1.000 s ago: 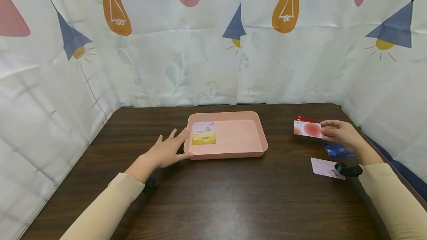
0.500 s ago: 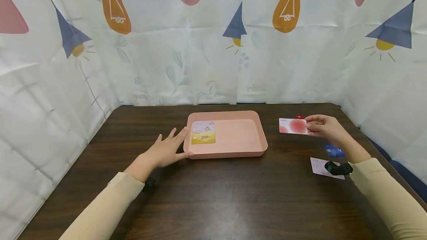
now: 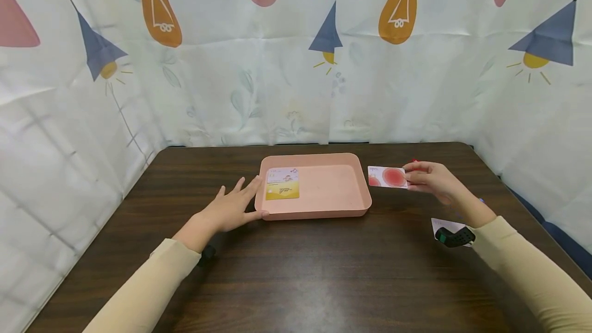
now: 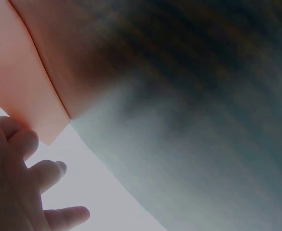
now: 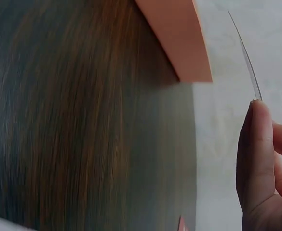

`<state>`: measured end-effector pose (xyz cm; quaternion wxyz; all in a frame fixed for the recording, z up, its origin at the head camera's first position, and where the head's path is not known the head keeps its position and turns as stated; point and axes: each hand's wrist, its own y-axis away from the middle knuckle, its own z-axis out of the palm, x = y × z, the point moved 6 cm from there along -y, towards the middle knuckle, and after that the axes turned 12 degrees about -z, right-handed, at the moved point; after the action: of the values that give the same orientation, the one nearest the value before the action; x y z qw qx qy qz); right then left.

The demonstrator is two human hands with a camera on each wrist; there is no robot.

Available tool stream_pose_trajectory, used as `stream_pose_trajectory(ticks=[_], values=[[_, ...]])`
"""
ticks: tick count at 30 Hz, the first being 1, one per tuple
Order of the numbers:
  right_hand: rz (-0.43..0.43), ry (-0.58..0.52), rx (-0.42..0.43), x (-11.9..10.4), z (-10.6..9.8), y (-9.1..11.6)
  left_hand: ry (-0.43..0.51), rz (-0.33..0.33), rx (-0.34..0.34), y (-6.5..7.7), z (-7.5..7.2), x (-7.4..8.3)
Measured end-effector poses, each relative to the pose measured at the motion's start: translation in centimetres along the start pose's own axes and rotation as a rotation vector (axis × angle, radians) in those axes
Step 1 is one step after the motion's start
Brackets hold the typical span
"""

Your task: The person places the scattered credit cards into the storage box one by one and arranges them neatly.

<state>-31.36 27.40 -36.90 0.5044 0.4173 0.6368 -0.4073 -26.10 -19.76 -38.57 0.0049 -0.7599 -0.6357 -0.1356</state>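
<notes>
My right hand [image 3: 432, 181] pinches a white card with red circles [image 3: 387, 177] by its right end, just right of the pink tray [image 3: 333, 215]. In the right wrist view the card [image 5: 248, 62] shows edge-on above the fingertips. My left hand [image 3: 231, 207] rests against the tray's left side with fingers spread and straight. The left wrist view shows those fingers [image 4: 47, 175] at the tray's wall [image 4: 39, 96]. Inside the tray, at its left, a pale lilac card [image 3: 279, 174] lies behind a yellow card [image 3: 282, 191].
A lilac card [image 3: 438, 225] lies on the dark wood table [image 3: 296, 271] at the right, partly behind the wrist strap [image 3: 455, 237]. A red card [image 3: 414, 160] and a blue card are mostly hidden by my right hand and arm. A printed curtain [image 3: 287, 91] hangs behind the table.
My right hand has carried the red-circled card leftward, from over the other cards to near the tray's right side. The left hand has stayed at the tray.
</notes>
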Motion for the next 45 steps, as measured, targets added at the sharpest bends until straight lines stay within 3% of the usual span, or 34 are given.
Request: stream_pose_trajectory(ticks=[23,45], values=[[0.034,-0.108,-0.034,-1.5,7.8,-2.1,-0.010,-0.010,-0.011,0.1,-0.3,0.2],[0.039,-0.162,-0.102,-1.1,14.5,-4.7,-0.015,-0.011,-0.010,0.2,-0.2,0.1]])
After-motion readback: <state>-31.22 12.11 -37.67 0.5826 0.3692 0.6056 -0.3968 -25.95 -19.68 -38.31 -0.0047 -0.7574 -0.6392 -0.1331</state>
